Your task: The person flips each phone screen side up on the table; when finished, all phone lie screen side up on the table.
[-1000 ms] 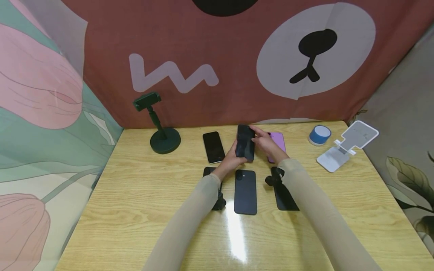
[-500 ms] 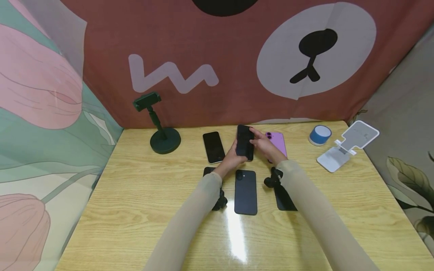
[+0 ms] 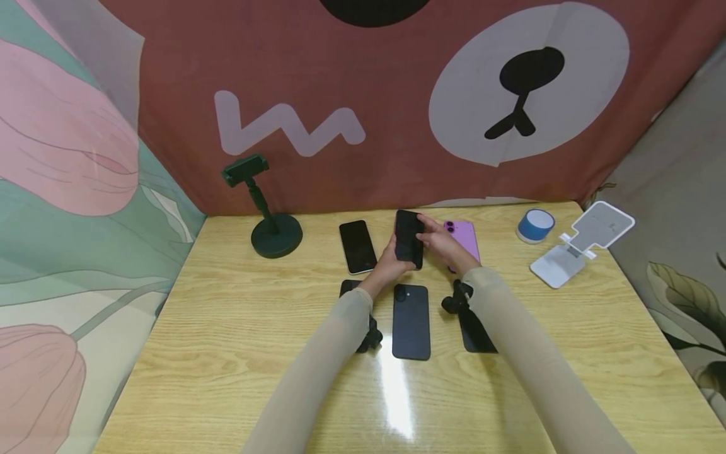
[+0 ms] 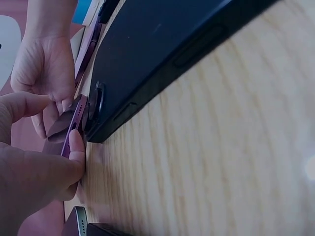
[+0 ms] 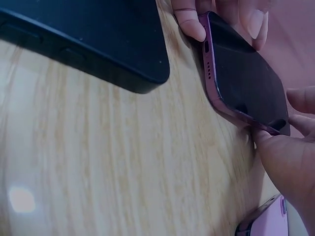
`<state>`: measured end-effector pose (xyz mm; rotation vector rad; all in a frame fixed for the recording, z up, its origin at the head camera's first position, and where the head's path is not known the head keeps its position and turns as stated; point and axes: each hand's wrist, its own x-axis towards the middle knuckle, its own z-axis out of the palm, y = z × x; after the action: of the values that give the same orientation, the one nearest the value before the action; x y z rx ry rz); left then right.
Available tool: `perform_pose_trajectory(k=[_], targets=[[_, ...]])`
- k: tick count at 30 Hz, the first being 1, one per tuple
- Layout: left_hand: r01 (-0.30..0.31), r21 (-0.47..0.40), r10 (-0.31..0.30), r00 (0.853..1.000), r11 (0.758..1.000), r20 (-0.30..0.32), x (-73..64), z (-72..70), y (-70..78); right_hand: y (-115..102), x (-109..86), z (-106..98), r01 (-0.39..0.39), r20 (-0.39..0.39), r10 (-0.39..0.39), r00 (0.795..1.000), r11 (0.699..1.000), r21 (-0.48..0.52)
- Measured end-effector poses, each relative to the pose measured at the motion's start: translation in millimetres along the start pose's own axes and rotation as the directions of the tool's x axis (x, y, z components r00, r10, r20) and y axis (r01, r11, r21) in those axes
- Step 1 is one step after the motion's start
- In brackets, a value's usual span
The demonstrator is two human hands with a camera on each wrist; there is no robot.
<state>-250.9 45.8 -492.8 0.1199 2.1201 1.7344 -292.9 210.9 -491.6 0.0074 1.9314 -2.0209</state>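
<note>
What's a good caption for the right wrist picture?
Left fingers and right fingers hold a purple-edged phone, a pink phone nearby.

The person's right hand point(image 3: 445, 244) has edged a little to the person's left, its fingertips reaching slightly farther over the phone point(image 3: 406, 236) in their grip. That phone itself has drifted a touch the same way. From where I stand, the lenses of the purple phone point(image 3: 465, 238) are now better uncovered beside the hand. The black gadget on the left wrist point(image 3: 373, 334) has swung rightward, a bit nearer the dark blue phone point(image 3: 411, 325).
</note>
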Motion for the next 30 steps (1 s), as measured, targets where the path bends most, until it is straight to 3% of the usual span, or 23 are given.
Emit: perform_pose_trajectory(k=[6, 15, 21, 30], targets=[[0.025, 0.046, -0.024, 1.0, 0.999, -0.017, -3.1, -0.9, 2.5, -1, 0.8, 1, -0.009, 0.015, 0.009, 1.0, 0.999, -0.033], [0.006, 0.085, -0.002, 0.999, 0.996, -0.046, -5.4, 0.9, 2.2, 0, 0.8, 0, 0.001, 0.037, 0.001, 0.999, 0.998, -0.056], [0.024, 0.127, -0.019, 0.999, 0.992, -0.042, -8.9, 2.8, 4.0, 2, -2.6, -1, 0.002, 0.037, 0.002, 0.999, 0.994, -0.106], [0.03, 0.136, -0.022, 0.998, 0.99, -0.061, -11.5, 4.4, 3.1, -11, -15.9, 5, 0.003, 0.063, 0.001, 0.998, 0.997, -0.074]])
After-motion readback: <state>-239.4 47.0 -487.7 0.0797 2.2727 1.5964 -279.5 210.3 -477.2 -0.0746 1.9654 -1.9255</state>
